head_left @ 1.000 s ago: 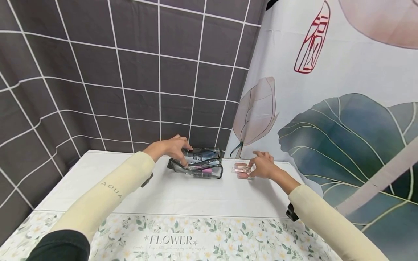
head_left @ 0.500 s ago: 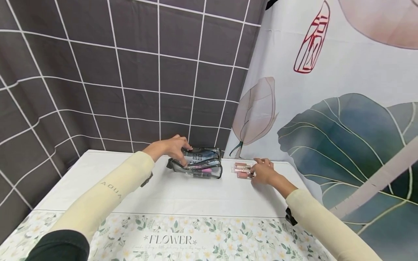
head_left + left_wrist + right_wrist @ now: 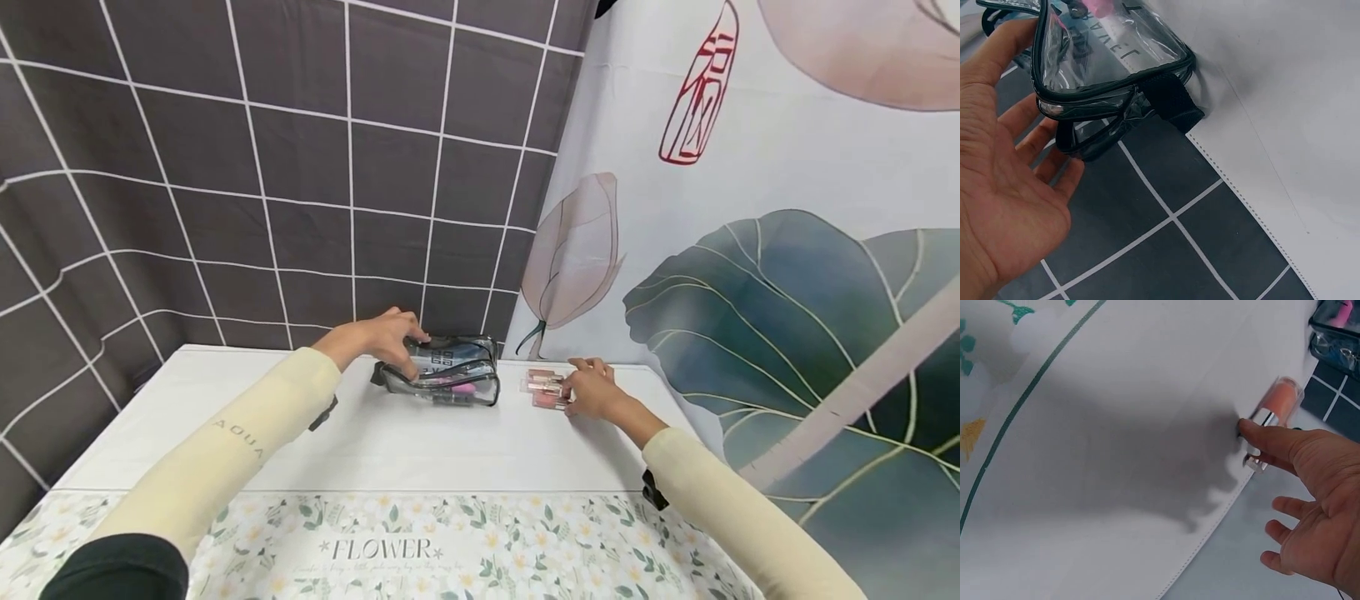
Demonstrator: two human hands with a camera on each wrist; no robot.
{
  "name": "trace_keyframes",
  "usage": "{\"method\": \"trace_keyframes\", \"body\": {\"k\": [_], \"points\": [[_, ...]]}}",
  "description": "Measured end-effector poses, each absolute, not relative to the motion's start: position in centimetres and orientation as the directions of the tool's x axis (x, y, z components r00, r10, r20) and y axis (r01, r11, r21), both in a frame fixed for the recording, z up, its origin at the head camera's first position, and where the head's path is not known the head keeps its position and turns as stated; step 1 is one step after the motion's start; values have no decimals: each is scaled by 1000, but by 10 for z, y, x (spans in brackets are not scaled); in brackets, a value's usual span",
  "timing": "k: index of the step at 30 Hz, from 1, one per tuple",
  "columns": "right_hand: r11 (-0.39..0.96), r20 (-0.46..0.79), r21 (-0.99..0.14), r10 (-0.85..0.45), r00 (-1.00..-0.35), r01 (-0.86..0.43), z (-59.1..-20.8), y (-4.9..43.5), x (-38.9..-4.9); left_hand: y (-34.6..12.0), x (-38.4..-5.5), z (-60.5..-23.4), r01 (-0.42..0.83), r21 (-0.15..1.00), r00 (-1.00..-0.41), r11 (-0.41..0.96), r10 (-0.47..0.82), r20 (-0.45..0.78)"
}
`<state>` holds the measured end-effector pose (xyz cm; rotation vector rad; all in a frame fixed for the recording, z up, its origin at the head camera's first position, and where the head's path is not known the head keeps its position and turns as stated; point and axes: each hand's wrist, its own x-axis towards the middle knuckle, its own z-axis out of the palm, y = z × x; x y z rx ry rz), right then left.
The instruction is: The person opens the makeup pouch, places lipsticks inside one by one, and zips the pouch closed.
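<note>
My left hand (image 3: 386,340) holds a clear zip pouch (image 3: 486,385) with black trim by its left end, the thumb at the front rim and fingers towards the back. Through the plastic a pink item (image 3: 463,388) and a dark tube (image 3: 453,400) show. To the right lie small lip gloss tubes (image 3: 542,375) side by side. My right hand (image 3: 590,392) is at their right ends. In the right wrist view, thumb and index finger pinch a coral lip gloss tube (image 3: 1282,400) by its silvery end; the other fingers are spread apart.
Both hands work on a white table (image 3: 450,450), near its back edge. A floral mat printed FLOWER (image 3: 386,548) covers the front. Behind rise a dark gridded cloth (image 3: 315,167) and a white cloth with leaf prints (image 3: 750,333).
My right hand has come down lower over the lip gloss tubes, its raised fingers dropping. My left hand stays on the pouch. The head view has shifted slightly.
</note>
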<state>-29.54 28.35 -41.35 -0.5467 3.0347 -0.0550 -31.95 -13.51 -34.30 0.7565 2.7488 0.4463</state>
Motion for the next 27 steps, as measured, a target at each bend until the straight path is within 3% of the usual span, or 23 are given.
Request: {"method": "trace_keyframes", "body": {"k": [14,27], "points": [[928,-76,-67,-371,-926,-366,-400,279,-286,-134,-317,-341,456,361,-828,813,537,-163],[911,-62,-154,-395,-917,-382,-383,268,-283,-133,-310,-338,483,332,-821,810,551,-148]]}}
